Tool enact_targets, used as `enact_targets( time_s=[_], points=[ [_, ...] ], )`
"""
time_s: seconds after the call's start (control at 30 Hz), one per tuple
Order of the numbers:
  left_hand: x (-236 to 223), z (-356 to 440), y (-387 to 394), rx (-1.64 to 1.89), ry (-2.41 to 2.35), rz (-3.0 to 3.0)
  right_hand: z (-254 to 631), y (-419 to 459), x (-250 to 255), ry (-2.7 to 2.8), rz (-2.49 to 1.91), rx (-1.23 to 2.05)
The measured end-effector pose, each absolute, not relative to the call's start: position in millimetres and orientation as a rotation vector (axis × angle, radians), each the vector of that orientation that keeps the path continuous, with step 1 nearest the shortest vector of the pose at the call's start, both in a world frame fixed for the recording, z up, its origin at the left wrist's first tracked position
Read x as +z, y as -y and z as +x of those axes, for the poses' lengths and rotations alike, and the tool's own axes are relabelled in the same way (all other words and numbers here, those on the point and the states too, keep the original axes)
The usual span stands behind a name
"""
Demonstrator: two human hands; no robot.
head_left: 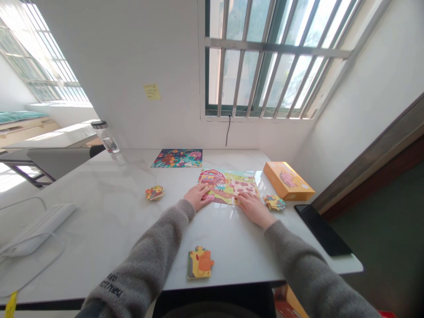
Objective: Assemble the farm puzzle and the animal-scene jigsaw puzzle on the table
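Fingers (202, 188) first: on the left hand (197, 197) they're loosely spread, palm down, resting on the lower left part of a farm picture (227, 180), the one with the red barn and a spotted cow. Right hand (254, 209) is on the lower right part, fingers a bit bent and relaxed; neither hand looks like it's gripping anything. So the picture lies flat on the white table (115, 212), under both hands. One little pile of puzzle pieces (154, 193) sits off to the left, another small pile (274, 202) is just right of the picture, and a neater stack (200, 263) is between the forearms, near the front edge. Behind and left there's a dark colorful picture (177, 158). Orange box (289, 181) at the right, black tablet or phone (323, 229) nearer the front.
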State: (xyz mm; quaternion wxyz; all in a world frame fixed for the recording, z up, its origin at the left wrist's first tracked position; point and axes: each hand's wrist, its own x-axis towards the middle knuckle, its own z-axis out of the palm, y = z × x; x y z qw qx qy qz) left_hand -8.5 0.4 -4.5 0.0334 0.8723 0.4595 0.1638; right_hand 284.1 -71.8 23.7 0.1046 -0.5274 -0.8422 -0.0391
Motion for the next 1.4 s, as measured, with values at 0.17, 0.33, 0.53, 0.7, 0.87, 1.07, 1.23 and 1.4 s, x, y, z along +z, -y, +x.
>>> enact_targets(
  time_s=[0.17, 0.33, 0.53, 0.7, 0.87, 1.07, 1.23, 1.4],
  points=[
    [4.1, -12.8, 24.0, 0.385, -1.486, 2.727, 272.5, 97.8, 20.9, 2.470, -1.570, -0.246],
    [2.9, -25.7, 44.6, 0.329, -1.431, 2.763, 263.5, 128.0, 15.1, 2.424, -1.623, -0.207],
    [-2.8, -24.6, 51.6, 0.290, -1.370, 2.835, 256.9, 137.0, 18.4, 2.379, -1.697, -0.175],
    [-0.7, -14.3, 48.7, 0.280, -1.353, 2.865, 249.1, 127.2, 29.3, 2.389, -1.807, -0.143],
    [5.5, -6.1, 42.5, 0.285, -1.357, 2.857, 247.3, 107.3, 35.4, 2.371, -1.873, -0.116],
    [4.2, 1.2, 28.0, 0.351, -1.373, 2.825, 255.7, 80.5, 37.6, 2.353, -1.920, -0.058],
    [0.2, 6.4, 9.8, 0.400, -1.391, 2.796, 259.3, 58.7, 37.6, 2.314, -1.956, -0.046],
    [0.1, 12.0, -6.1, 0.369, -1.432, 2.760, 257.8, 36.5, 34.8, 2.273, -1.993, -0.080]
  ],
)
